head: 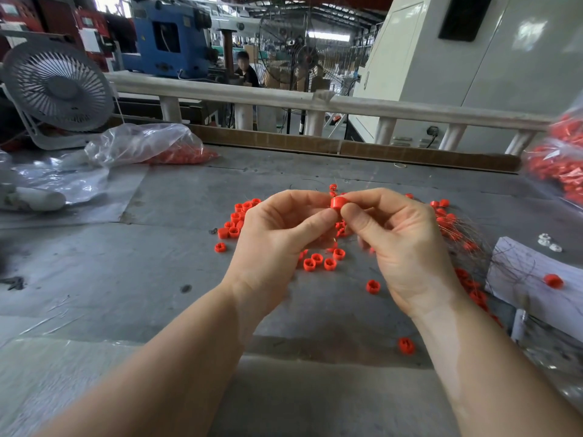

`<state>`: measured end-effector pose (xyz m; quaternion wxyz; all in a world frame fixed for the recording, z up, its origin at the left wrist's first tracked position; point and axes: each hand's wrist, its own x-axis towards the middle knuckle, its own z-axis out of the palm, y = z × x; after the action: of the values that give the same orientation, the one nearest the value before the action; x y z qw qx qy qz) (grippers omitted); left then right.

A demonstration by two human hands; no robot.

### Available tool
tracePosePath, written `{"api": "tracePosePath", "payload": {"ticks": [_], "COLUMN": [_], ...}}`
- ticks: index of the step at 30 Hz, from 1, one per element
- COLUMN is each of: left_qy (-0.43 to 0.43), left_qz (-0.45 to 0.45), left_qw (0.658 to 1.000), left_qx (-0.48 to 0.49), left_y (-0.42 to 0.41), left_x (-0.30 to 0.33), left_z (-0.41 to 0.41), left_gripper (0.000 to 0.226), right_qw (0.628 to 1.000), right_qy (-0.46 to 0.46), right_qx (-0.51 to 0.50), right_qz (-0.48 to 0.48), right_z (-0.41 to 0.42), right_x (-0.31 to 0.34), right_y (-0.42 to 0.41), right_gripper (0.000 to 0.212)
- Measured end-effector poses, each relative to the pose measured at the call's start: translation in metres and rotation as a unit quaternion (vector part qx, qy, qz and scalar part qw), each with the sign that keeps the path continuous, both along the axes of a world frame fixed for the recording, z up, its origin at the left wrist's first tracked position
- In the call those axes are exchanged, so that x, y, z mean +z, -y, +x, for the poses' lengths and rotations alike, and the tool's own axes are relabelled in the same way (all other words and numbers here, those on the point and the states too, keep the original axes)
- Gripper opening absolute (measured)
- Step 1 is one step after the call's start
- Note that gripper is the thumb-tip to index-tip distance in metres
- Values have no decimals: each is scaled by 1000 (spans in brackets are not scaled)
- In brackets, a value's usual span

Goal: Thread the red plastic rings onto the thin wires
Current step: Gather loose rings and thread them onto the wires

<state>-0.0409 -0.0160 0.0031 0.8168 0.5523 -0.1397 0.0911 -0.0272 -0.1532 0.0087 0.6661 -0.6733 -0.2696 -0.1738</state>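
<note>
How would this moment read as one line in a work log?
left hand: pinches red ring | right hand: pinches same ring | loose rings: on table

The light is soft and even daylight, coming from the bright far hall windows (328,34). Shadows on the grey table (157,263) are weak. The white cabinet (473,58) shows glare. The edges bend and blur, especially the right bag (561,159)

Loose rings (239,220) crowd centre – wires (467,238) tangle rt.
</note>
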Motion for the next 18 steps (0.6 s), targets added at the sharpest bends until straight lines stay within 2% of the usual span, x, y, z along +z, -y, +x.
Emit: {"api": "tracePosePath", "payload": {"ticks": [6, 18], "left_qy": [25, 26], "left_qz": [30, 72], "left_qw": [999, 997], "left_qx": [17, 26], "left_y": [0, 0], "left_x": [1, -4], "left_z": [-2, 0], "left_gripper": [18, 16], "right_qw": [999, 991], "right_qy": [7, 64], "right_qx": [-18, -79], "right_qz": [-30, -84], "right_z": [2, -2], "right_x": [-2, -1], "right_y": [0, -3], "right_gripper": [3, 11]}}
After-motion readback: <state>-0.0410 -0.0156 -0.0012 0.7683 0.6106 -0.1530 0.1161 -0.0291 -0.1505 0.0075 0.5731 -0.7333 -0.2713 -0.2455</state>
